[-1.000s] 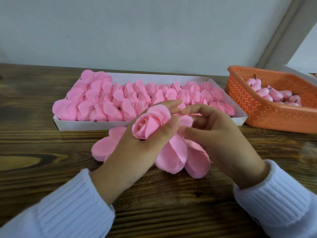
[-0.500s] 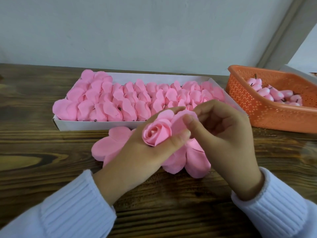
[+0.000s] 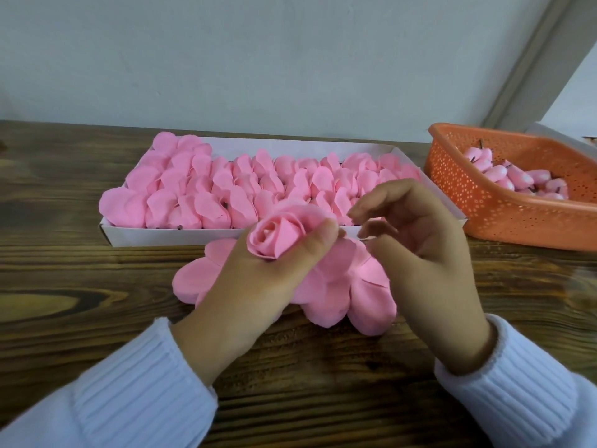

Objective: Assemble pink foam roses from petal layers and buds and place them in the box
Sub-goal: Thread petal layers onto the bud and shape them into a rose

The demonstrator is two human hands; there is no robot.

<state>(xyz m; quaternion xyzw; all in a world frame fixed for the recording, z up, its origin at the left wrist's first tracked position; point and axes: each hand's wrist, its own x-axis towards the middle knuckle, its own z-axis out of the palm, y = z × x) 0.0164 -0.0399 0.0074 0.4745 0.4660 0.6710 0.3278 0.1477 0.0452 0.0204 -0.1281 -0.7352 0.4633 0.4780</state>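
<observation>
Your left hand: grips the rose, thumb against its right side.
Your right hand: loosely curled, holding nothing, just right of it.
Petal layers: flat beneath.

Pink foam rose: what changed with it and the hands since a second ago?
The right hand let go of the pink foam rose and drew back to the right. The left hand still grips the rose. The flat pink petal layers, white cardboard box and orange plastic basket stayed put.
</observation>
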